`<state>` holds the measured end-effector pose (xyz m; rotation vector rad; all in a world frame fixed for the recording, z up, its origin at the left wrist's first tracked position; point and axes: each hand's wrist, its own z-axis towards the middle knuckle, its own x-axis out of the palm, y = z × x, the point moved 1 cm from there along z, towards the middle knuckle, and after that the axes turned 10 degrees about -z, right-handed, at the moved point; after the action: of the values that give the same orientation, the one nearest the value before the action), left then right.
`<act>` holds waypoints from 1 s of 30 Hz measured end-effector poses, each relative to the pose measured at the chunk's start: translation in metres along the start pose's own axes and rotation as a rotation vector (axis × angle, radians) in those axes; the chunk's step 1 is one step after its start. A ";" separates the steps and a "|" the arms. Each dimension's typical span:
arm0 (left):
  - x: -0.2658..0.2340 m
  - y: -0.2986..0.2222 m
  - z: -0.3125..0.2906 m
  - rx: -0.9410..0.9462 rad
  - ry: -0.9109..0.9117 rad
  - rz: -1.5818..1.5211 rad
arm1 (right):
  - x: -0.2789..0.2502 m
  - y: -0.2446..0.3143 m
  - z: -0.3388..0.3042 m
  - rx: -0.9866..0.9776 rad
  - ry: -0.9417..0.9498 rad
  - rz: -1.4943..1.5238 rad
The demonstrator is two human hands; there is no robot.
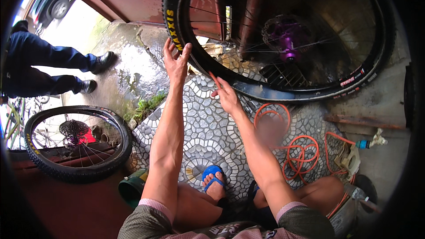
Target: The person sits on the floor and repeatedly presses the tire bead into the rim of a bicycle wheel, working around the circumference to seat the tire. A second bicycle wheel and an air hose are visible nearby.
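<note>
Two wheels in view, my hands at 1 of them: the wheel w/ purple hub (288, 42), straight ahead of my grip. L hand (177, 63) is up at the tyre (171, 1) edge, thumb & fingers apart, clamped on nothing. R hand (229, 99) is closed round 1 slim orange tool (214, 77), tip pointing up by the same tyre; exact contact, can't tell.

Containers now: 1 green bucket (125, 192), back beside my L forearm, contents too dark to make out.

Wheel no. 2 (74, 132) is well out L of my L hand, w/ 1 cog stack (70, 127). Back & R of my R hand: 1 orange hose (341, 137), several loops, plus 1 blue fitting (364, 144). Below both hands, 1 blue flip-flop (213, 169) on pebbled paving (190, 119).

Far L, past L hand: 1 person (53, 51), 2 legs, 2 dark shoes (104, 62); beyond, 1 car (54, 1).
</note>
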<state>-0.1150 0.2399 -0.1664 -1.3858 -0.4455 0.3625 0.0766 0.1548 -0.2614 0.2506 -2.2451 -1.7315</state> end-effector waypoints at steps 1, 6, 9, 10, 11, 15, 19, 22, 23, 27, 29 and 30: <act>-0.006 -0.003 0.008 0.039 0.042 -0.074 | 0.003 0.012 -0.003 0.124 0.028 -0.049; -0.016 -0.022 0.021 -0.202 0.188 -0.286 | 0.002 0.025 -0.010 0.321 0.118 0.066; -0.016 -0.022 0.027 -0.231 0.283 -0.359 | 0.010 0.036 0.014 0.105 -0.054 -0.234; -0.013 -0.023 0.028 -0.226 0.283 -0.341 | 0.014 0.037 0.027 0.006 -0.123 -0.341; -0.024 -0.023 0.029 -0.220 0.259 -0.302 | 0.040 0.063 0.034 -0.064 -0.186 -0.390; -0.022 -0.027 0.024 -0.246 0.262 -0.301 | 0.073 0.129 0.075 -0.361 -0.280 -0.388; -0.024 -0.031 0.021 -0.268 0.263 -0.272 | 0.071 0.122 0.057 -0.371 -0.432 -0.575; -0.020 -0.027 0.024 -0.273 0.254 -0.263 | 0.055 0.054 0.053 -0.092 -0.486 -0.590; -0.033 -0.021 0.028 -0.273 0.244 -0.302 | 0.062 0.059 0.056 -0.122 -0.466 -0.614; -0.032 -0.026 0.024 -0.153 0.259 -0.093 | 0.076 0.113 0.062 -0.248 -0.382 -0.464; -0.015 -0.039 0.016 -0.138 0.264 -0.052 | 0.065 0.116 0.060 -0.228 -0.400 -0.433; -0.005 -0.046 0.014 -0.122 0.272 -0.040 | 0.056 0.101 0.063 -0.260 -0.437 -0.486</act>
<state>-0.1274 0.2428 -0.1201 -1.5177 -0.2742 0.1120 0.0070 0.2212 -0.1714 0.4213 -2.3402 -2.5200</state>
